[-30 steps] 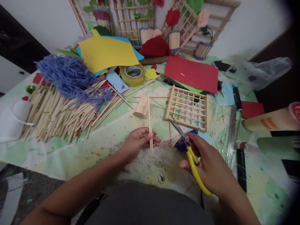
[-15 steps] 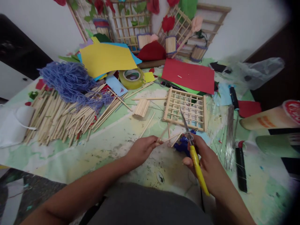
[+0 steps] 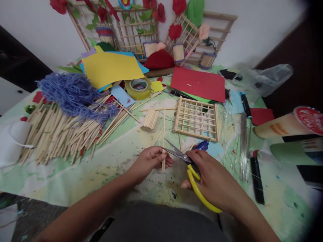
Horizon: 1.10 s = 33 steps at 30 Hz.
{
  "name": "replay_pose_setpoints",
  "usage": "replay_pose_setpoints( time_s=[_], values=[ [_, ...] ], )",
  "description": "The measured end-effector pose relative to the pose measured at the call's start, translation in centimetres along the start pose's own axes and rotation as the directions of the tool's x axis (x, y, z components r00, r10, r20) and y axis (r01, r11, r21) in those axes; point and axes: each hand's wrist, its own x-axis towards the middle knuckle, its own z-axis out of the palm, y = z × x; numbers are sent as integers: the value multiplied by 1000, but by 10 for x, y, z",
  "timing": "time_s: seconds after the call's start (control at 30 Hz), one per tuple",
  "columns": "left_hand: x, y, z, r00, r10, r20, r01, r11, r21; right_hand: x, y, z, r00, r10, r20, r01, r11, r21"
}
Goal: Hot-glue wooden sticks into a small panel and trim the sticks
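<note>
Between the fingers of my left hand (image 3: 153, 160) stand thin wooden sticks (image 3: 164, 134), pinched near their lower end and pointing away from me. My right hand (image 3: 205, 174) grips yellow-handled scissors (image 3: 202, 193). The scissor blades are spread apart and reach left to the sticks, close to my left fingertips; whether they touch the wood I cannot tell. Just beyond my right hand lies a dark blue shiny object (image 3: 202, 146), partly hidden. A small lattice frame of sticks (image 3: 198, 117) rests farther back, and a little panel of joined sticks (image 3: 150, 119) lies left of it.
At left lies a large pile of sticks (image 3: 55, 134) under purple yarn (image 3: 68, 94). Behind are yellow paper (image 3: 113, 67), a tape roll (image 3: 138, 88) and red felt (image 3: 196, 84). Wires (image 3: 243, 148), a black-handled tool (image 3: 257, 178) and a drink cup (image 3: 282, 124) stand or lie at right.
The scissors have swung from pointing away to pointing left, and their blades have opened at the sticks. My left hand has turned the sticks from slanting right to nearly straight away from me.
</note>
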Motion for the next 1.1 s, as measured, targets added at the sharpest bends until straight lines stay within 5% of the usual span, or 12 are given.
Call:
replay_pose_setpoints(
  time_s=[0.3, 0.63, 1.1],
  values=[
    [0, 7, -2, 995, 88, -49, -81, 990, 115, -2, 1, -3, 998, 53, 32, -52, 998, -41],
    [-1, 6, -1, 968, 216, 125, -250, 840, 482, 2, -5, 8, 1000, 1, 10, 0, 998, -64],
    [-1, 4, 1, 983, 122, 138, -170, 886, 431, 2, 0, 9, 1000, 16, -6, -17, 999, -51]
  ],
)
